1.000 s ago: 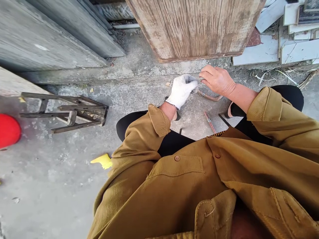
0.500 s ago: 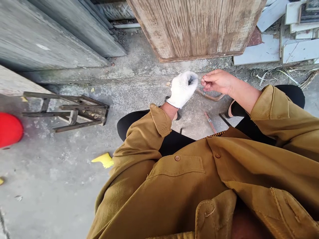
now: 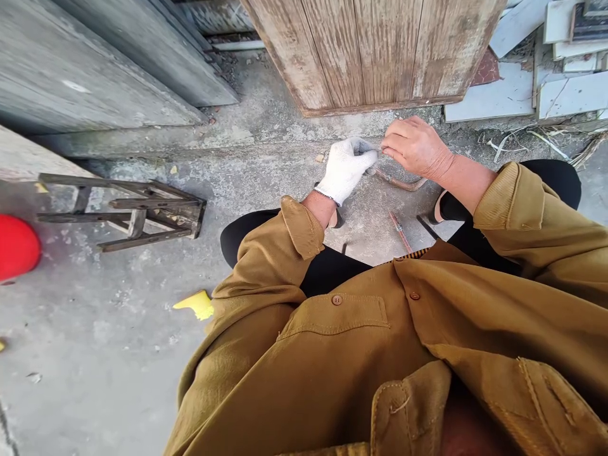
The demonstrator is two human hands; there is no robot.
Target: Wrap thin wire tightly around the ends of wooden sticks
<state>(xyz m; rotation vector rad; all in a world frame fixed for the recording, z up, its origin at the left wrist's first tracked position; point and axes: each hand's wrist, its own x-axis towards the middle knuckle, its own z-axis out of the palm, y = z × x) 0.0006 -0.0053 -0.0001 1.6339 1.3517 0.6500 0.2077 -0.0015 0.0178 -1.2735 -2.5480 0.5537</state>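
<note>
In a white knitted glove, my left hand (image 3: 346, 170) is closed in a pinch above the concrete ground. My bare right hand (image 3: 415, 147) faces it, fingers pressed together, back of the hand turned up. Something thin and small seems to run between the two sets of fingertips, too small to name. A bent, rusty metal rod (image 3: 403, 184) lies on the ground just below the hands. Nearer my body are a reddish tool or rod (image 3: 399, 229) and a dark thin bar (image 3: 427, 227), partly hidden by my clothes.
A weathered wooden panel (image 3: 365, 50) stands ahead, grey boards (image 3: 118, 69) at the left. A small wooden stool (image 3: 156, 212) lies on its side near a red round object (image 3: 18, 248). Stacked white tiles (image 3: 494, 98) are at the right; a yellow scrap (image 3: 197, 305) lies left.
My right hand has turned over, its back now upward, and shifted slightly up. The left glove has rolled a little, with its fingers still pinched.
</note>
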